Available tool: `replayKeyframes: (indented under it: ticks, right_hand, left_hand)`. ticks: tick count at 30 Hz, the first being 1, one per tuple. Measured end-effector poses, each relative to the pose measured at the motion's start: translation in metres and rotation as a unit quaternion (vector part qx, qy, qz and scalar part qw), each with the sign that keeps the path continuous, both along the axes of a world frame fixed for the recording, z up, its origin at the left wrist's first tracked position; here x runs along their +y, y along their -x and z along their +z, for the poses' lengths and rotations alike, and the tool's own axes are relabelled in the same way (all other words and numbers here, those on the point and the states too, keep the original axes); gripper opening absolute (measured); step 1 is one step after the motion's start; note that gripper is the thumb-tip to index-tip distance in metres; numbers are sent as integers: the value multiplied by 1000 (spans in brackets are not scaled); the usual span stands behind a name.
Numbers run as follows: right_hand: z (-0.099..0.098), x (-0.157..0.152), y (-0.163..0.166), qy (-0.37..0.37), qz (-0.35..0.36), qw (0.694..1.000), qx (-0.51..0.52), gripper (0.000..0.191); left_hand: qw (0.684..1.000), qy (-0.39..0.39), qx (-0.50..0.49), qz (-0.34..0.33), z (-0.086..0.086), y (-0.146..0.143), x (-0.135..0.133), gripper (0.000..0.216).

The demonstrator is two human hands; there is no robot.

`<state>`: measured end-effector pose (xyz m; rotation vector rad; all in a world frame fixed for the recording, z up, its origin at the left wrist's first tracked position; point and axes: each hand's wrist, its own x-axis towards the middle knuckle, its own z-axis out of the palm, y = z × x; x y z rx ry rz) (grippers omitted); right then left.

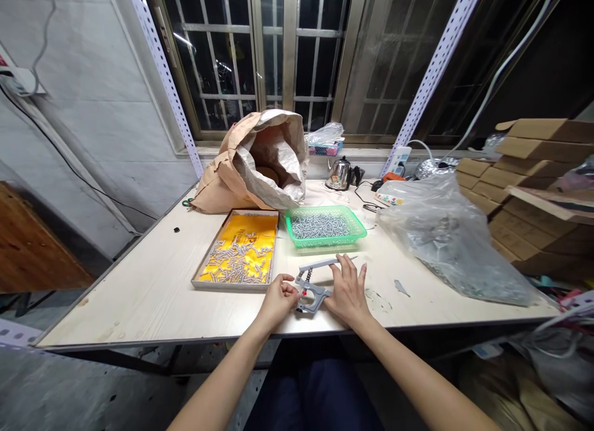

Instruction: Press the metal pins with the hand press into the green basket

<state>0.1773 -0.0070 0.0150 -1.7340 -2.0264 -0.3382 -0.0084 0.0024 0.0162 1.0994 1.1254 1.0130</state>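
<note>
A grey metal hand press tool (315, 300) with a long lever and a dark coil spring rests near the table's front edge. My right hand (348, 293) is closed around its right end, with fingers over the lever (320, 263). At the tool's left side, my left hand (281, 300) pinches by the open frame, close to a small red part (304, 292). What lies between those fingertips is too small to name. Behind my left hand stands a shallow tray (241, 287) with small metal pieces (236, 262) on a yellow sheet.
A green basket (325, 240) holds many small metal cylinders. Behind stand a large paper sack (223, 177) and a metal kettle (339, 173). At right are a clear plastic bag (445, 233) and stacked cardboard boxes (533, 189). A torn scrap (401, 287) lies right of my hand.
</note>
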Motion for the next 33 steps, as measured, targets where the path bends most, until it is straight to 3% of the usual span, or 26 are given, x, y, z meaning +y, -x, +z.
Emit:
replayKeyframes:
  ticks: [7,23,33]
  right_hand:
    - [4,0,-1,5,25,1000,-11,53]
    - [-10,-3,5,-4,28,999,-32,74]
    - [-13,-4,5,-1,21,999,-38,71]
  left_hand:
    - [994,7,15,-111,5,9,7,64]
    - [983,19,28,-178,8,11,4,74]
    - [980,-2,60,-192,9,12,4,81]
